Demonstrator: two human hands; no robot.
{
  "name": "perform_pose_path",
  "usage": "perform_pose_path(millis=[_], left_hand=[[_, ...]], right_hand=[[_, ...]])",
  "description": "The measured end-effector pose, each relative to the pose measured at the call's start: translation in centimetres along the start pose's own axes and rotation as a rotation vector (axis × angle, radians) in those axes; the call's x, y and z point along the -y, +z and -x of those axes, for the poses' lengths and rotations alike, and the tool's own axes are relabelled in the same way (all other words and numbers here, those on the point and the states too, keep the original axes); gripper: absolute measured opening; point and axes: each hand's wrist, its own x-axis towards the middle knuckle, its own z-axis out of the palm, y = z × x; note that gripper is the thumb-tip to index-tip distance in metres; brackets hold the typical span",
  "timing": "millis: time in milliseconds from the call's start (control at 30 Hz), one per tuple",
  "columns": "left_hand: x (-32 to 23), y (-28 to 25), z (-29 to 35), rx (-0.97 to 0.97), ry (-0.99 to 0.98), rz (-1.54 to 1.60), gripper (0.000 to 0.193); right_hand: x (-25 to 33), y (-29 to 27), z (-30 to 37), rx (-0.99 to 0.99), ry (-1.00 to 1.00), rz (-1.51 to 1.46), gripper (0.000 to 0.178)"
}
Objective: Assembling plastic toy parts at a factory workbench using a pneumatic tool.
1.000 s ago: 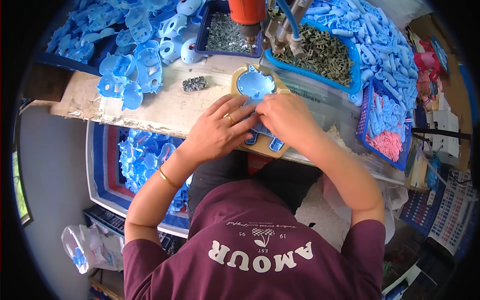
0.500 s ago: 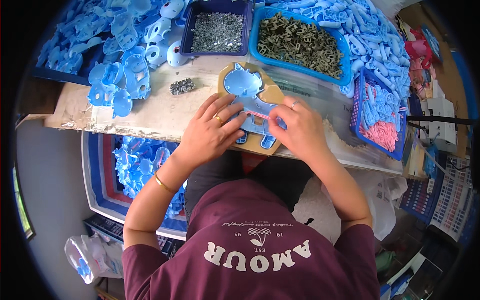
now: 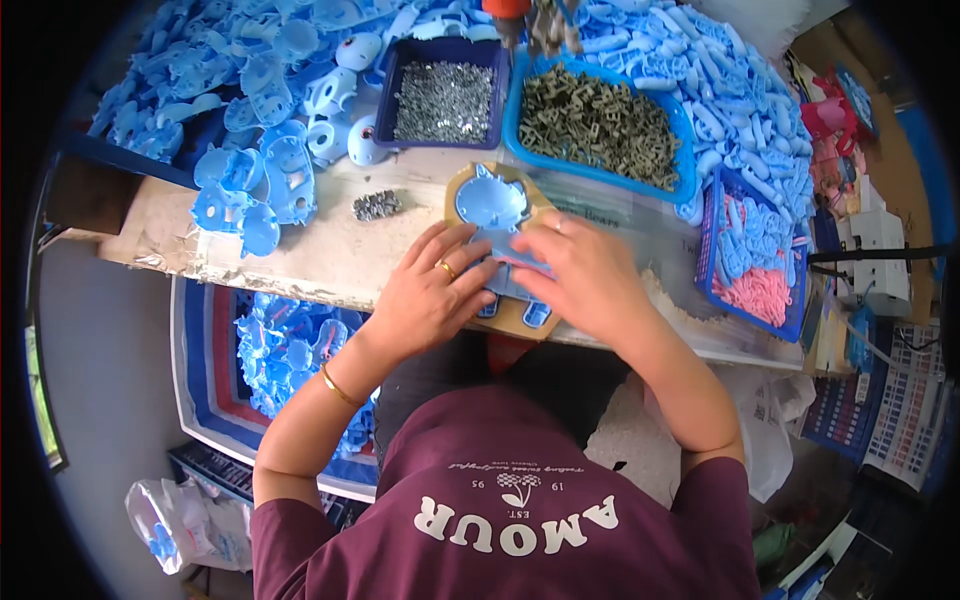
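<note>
White lettering [image 3: 516,540] on maroon shirt [image 3: 480,428]; dark print [image 3: 601,213] beside right hand [image 3: 585,272].

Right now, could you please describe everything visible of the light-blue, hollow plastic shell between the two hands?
The light-blue, hollow, plastic-looking shell lies open side up on a flat tan board, rounded bowl farthest away, two stubby feet nearest. A thin pink strip crosses its middle. The left hand seems to rest on its left; the right hand partly hides its right.
</note>
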Motion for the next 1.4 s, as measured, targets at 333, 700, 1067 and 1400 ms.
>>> perform_pose_path(millis=[333,700,1067,1400], left_hand=[[1.6,-2.7,-2.1,-0.235,-0.058,0.048,0.022],[12.7,-2.3,-7.4,-0.252,-0.286,-0.272,0.011],[14.3,-0.2,-12.7,0.193,-0.432,-0.271,0.026],[13.6,-0.5,-10.6,-0.035,-0.3,-0.368,0.027]], right_hand=[[1.9,-1.5,-16.9,-1.401,-0.798,0.039,0.083],[7.7,-9.1,-16.0,-0.364,-0.031,-0.613,0.05],[0.9,-8.0,-14.3,-0.244,-0.029,-0.517,0.055],[0.0,-8.4,-12.4,-0.188,-0.099,-0.59,0.056]])
